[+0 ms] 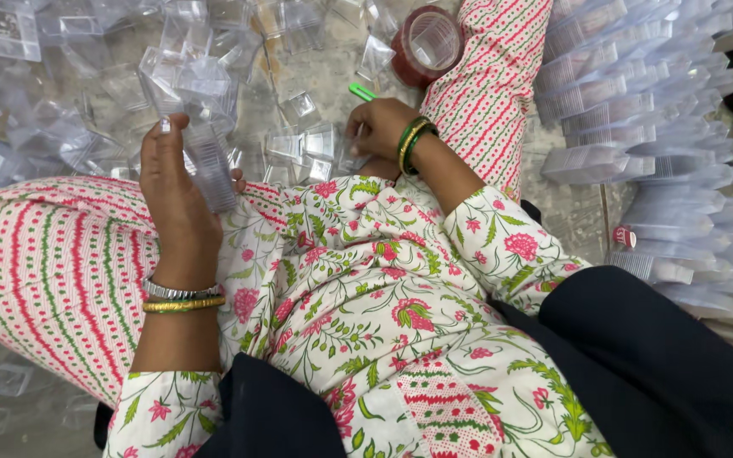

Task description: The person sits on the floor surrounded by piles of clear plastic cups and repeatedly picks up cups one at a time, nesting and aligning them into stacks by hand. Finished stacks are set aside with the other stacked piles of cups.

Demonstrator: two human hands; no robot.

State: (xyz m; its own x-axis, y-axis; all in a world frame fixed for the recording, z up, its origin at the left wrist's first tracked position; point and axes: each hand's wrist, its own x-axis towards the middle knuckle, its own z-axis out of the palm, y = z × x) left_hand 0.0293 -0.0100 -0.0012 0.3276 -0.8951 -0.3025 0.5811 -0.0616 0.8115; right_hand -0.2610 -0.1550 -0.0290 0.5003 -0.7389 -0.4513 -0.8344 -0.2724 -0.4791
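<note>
My left hand (pixel 173 188) grips a stack of clear plastic pieces (pixel 205 157) held upright above my striped trouser leg. My right hand (pixel 381 129) rests near my lap with its fingers curled around a small clear plastic piece (pixel 351 157); a green strip (pixel 362 91) pokes out above its fingers. Bangles sit on both wrists. My flowered tunic fills the middle of the view.
Several loose clear plastic boxes (pixel 69 93) cover the floor at the upper left. A roll of clear tape with a dark red core (pixel 424 44) lies at the top. Tall piles of stacked clear trays (pixel 663 127) stand at the right. A dark cloth (pixel 663 365) lies at the lower right.
</note>
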